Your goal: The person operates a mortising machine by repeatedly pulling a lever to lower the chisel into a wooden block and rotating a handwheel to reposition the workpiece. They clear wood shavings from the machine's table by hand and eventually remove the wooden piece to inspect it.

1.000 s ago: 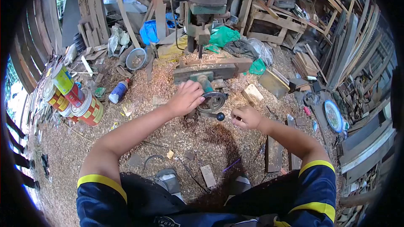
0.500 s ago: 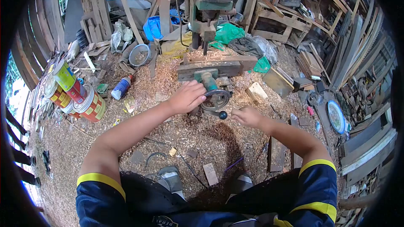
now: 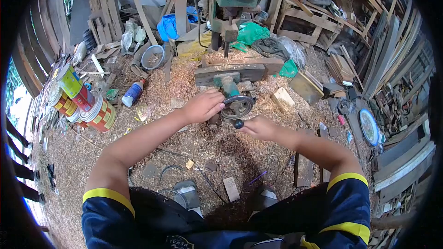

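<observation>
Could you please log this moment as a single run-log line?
left hand: on handwheel rim | right hand: touching black knob | floor: sawdust

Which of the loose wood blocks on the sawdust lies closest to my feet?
The small flat wood block between your shoes; the pale block sits far up, right of the handwheel.

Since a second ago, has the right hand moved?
Yes. The right hand has moved left toward the handwheel, and its fingers now reach the black knob, which it earlier sat clear of.
</observation>
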The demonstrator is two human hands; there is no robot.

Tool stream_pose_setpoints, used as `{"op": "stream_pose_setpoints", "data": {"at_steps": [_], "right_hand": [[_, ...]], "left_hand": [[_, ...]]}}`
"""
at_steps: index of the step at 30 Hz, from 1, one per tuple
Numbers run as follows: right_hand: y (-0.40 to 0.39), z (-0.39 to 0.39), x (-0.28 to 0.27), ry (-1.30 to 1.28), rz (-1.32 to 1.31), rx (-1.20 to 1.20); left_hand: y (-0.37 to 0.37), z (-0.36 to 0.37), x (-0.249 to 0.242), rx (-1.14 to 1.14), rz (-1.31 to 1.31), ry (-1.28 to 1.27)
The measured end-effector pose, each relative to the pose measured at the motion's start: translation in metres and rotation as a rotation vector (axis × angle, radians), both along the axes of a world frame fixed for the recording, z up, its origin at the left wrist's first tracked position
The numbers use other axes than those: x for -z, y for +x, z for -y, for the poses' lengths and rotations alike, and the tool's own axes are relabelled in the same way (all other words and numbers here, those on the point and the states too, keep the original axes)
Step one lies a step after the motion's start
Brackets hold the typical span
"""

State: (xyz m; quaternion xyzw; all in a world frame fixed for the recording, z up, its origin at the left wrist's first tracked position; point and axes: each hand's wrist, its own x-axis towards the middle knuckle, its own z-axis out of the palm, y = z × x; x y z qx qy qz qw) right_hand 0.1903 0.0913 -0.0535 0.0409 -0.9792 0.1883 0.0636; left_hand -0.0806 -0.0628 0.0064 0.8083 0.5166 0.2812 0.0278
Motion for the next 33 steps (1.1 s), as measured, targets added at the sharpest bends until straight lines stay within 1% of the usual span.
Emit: {"op": "stream_pose_setpoints", "data": {"at_steps": [1,2,4,5,7,8,10,11,13,14,16,17,19,20,22,25,28,29,31,32,33], "right_hand": [[-0.004,0.01,-0.001,-0.132,-0.063,-0.011],[-0.002,0.008,0.0,-0.135,-0.065,-0.008],[0.005,-0.001,-0.003,-0.08,0.009,-0.099],[0.01,-0.008,-0.002,-0.08,0.007,-0.099],[0.019,-0.021,0.002,-0.162,0.137,0.132],[0.017,-0.021,-0.003,-0.16,0.135,0.131],[0.012,-0.015,-0.021,-0.068,0.079,0.083],[0.005,-0.007,-0.018,-0.069,0.081,0.086],[-0.008,0.011,-0.01,-0.193,-0.048,0.06],[-0.007,0.011,-0.014,-0.194,-0.052,0.062],[-0.002,0.009,-0.025,-0.226,0.02,0.04],[0.001,0.002,-0.025,-0.228,0.017,0.04],[0.009,-0.011,-0.022,-0.155,0.158,0.135],[0.008,-0.008,-0.028,-0.152,0.158,0.134],[0.006,-0.002,-0.038,-0.127,0.071,0.095],[-0.012,0.013,-0.025,-0.176,0.008,0.057],[-0.003,0.008,-0.04,-0.148,0.037,0.027],[0.001,0.002,-0.037,-0.148,0.033,0.025],[0.008,-0.01,-0.027,-0.138,0.117,0.099],[0.005,-0.007,-0.027,-0.136,0.119,0.099],[-0.001,0.0,-0.029,-0.159,0.045,0.044]], "left_hand": [[0.0,-0.001,0.001,0.009,0.009,0.02],[0.001,-0.001,0.001,0.012,0.007,0.017],[0.0,-0.001,-0.001,0.01,0.007,-0.007],[0.0,-0.001,-0.001,0.01,0.005,-0.006],[-0.001,0.0,0.0,0.001,0.001,-0.004],[-0.001,0.0,-0.001,0.001,0.0,-0.002],[0.0,0.0,-0.002,-0.001,0.006,-0.03],[0.0,0.0,-0.001,0.001,0.008,-0.032],[0.0,0.0,0.001,0.001,0.009,0.001],[0.0,-0.001,0.001,0.002,0.005,0.0],[0.0,0.0,0.001,-0.008,0.012,-0.024],[0.0,0.0,0.001,-0.009,0.009,-0.025],[-0.001,0.0,0.001,-0.002,0.001,-0.024],[-0.001,0.001,0.0,-0.003,0.002,-0.022],[0.0,0.001,-0.001,-0.008,0.004,-0.008],[-0.001,0.001,0.0,-0.024,-0.039,-0.003],[0.0,0.002,-0.003,-0.026,-0.048,0.009],[-0.001,0.002,-0.003,-0.028,-0.052,0.009],[-0.001,0.002,-0.001,-0.031,-0.032,-0.003],[-0.002,0.002,-0.001,-0.031,-0.03,-0.001],[-0.002,0.003,-0.002,-0.037,-0.041,-0.001]]}}
